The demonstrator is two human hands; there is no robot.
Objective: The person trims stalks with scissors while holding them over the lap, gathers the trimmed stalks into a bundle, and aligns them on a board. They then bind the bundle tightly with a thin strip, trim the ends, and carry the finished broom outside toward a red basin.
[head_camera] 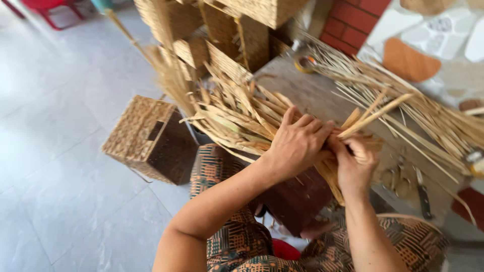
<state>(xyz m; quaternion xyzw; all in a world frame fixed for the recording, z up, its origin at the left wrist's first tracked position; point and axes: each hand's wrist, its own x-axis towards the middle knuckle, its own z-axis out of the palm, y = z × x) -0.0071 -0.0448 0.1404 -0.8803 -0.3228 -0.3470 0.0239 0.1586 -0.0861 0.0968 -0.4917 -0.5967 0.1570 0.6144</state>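
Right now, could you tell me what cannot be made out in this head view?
- Left hand: palm and grip hidden, only its back shows.
- Right hand: fingertips buried in the straw strips.
- Scissors: blurred, partly under loose stalks.
- Stacked woven boxes: cut off by the top edge.

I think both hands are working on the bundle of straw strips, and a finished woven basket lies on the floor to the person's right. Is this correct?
Not quite. Both the left hand and the right hand do grip the straw strips, but the woven basket lies on the floor to the person's left, not right. The head view shows it.
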